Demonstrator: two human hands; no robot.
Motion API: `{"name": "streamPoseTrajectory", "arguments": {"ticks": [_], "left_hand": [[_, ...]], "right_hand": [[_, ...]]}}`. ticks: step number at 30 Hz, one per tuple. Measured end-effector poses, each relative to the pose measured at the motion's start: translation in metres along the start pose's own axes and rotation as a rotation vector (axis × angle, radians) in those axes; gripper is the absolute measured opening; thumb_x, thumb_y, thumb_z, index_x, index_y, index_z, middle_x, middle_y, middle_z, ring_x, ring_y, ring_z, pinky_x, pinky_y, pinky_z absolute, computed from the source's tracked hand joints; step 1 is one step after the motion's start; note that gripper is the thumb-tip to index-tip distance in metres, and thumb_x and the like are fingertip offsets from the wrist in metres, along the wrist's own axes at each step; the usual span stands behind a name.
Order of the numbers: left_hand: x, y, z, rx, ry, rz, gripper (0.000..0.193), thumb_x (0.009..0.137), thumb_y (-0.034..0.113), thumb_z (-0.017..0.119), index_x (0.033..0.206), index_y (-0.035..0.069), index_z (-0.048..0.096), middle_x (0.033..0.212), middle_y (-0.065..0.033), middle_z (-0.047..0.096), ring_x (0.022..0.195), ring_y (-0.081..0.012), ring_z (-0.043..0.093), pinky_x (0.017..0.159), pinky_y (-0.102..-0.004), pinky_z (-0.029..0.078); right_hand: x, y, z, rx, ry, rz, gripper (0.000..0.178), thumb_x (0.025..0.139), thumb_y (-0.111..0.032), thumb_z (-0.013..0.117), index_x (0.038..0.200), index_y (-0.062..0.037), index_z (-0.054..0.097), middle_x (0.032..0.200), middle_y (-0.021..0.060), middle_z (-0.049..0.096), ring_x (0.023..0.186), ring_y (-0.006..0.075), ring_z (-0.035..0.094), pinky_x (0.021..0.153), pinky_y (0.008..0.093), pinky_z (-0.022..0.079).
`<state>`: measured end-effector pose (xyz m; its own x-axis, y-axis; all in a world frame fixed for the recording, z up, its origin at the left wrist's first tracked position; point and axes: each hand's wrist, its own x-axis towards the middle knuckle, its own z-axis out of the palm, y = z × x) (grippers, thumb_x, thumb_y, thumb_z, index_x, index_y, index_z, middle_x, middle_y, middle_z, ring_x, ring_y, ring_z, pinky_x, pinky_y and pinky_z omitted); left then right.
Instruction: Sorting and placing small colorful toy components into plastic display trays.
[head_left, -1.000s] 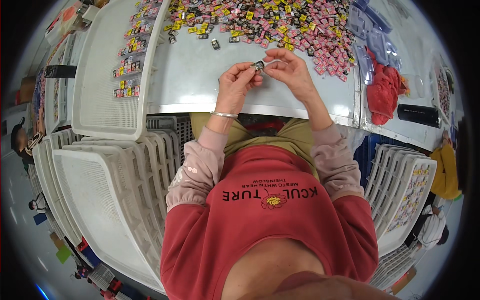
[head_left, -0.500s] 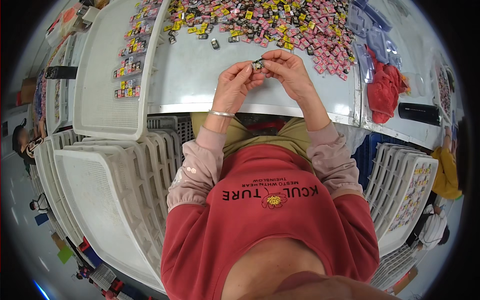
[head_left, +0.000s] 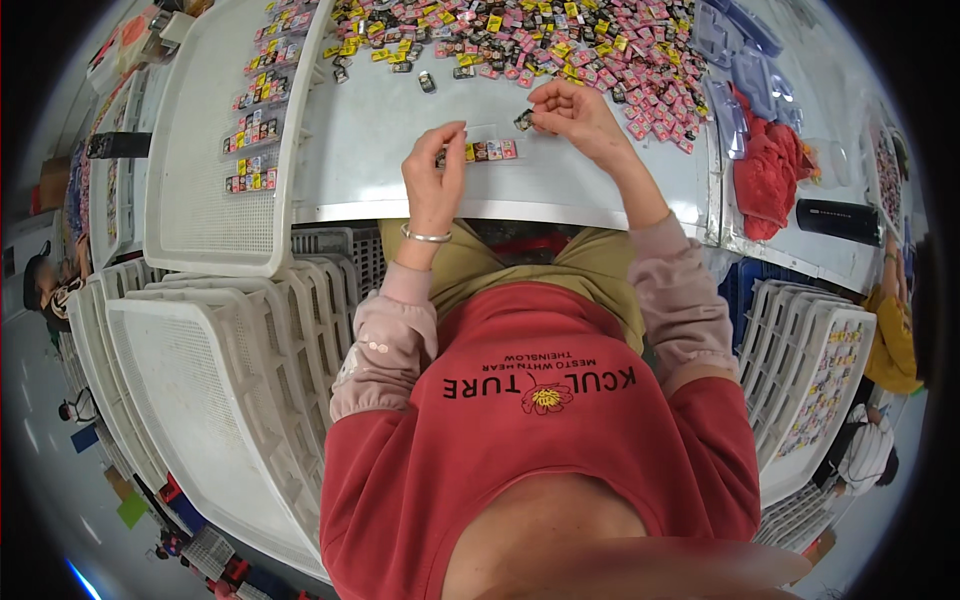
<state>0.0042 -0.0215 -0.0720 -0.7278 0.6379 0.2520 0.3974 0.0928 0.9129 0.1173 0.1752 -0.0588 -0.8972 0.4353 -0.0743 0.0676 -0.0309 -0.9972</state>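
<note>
On the table in front of me lies a small clear plastic case (head_left: 492, 150) with a row of pink, yellow and dark pieces in it and its transparent lid raised behind. My left hand (head_left: 432, 178) is curled round the left end of this case, thumb across it, partly hiding that end. To the right and a little farther off, my right hand (head_left: 582, 122) pinches a small dark piece (head_left: 523, 120) between thumb and fingertips, above the table. A large heap of similar small pieces (head_left: 600, 45) in pink, yellow and black spreads beyond both hands.
At the left stands a white perforated tray (head_left: 200, 215) holding several filled cases (head_left: 251, 175). Purple-blue plastic trays (head_left: 755, 85), a red cloth (head_left: 765, 185) and a black cylinder (head_left: 838, 224) lie at the right. Stacked white trays (head_left: 190, 370) flank me. Other people are farther off.
My hands have drawn apart. The left has moved left and down onto the clear case, which now shows; the right has shifted right and up, carrying the small dark piece.
</note>
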Motion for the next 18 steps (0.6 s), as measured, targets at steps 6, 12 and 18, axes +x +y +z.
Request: {"name": "streamPoseTrajectory", "arguments": {"ticks": [6, 12, 18], "left_hand": [[-0.026, 0.007, 0.015, 0.437, -0.203, 0.467, 0.035, 0.075, 0.006, 0.063, 0.110, 0.005, 0.058, 0.116, -0.0102, 0.056, 0.110, -0.0314, 0.049, 0.093, -0.0419, 0.038], [-0.029, -0.001, 0.023, 0.529, -0.250, 0.506, 0.041, 0.076, 0.008, 0.063, 0.116, 0.006, 0.057, 0.121, -0.0069, 0.053, 0.114, -0.0296, 0.045, 0.095, -0.0417, 0.037], [-0.029, 0.000, 0.025, 0.529, -0.223, 0.488, 0.036, 0.075, 0.005, 0.062, 0.112, 0.005, 0.060, 0.119, -0.0071, 0.055, 0.113, -0.0291, 0.046, 0.095, -0.0412, 0.037]], "right_hand": [[0.018, 0.002, -0.003, -0.622, -0.275, -0.129, 0.011, 0.074, -0.001, 0.065, 0.084, 0.0011, 0.061, 0.073, 0.0059, 0.063, 0.067, 0.0121, 0.060, 0.062, 0.0257, 0.048], [0.015, 0.005, 0.010, -0.747, -0.343, -0.130, 0.008, 0.072, -0.002, 0.065, 0.080, 0.0007, 0.063, 0.072, 0.0096, 0.062, 0.067, 0.0214, 0.061, 0.063, 0.0308, 0.048], [-0.016, 0.019, 0.009, -0.764, -0.156, -0.329, 0.018, 0.073, -0.005, 0.064, 0.091, -0.0042, 0.067, 0.094, 0.0112, 0.059, 0.082, 0.0270, 0.058, 0.070, 0.0361, 0.046]]}}
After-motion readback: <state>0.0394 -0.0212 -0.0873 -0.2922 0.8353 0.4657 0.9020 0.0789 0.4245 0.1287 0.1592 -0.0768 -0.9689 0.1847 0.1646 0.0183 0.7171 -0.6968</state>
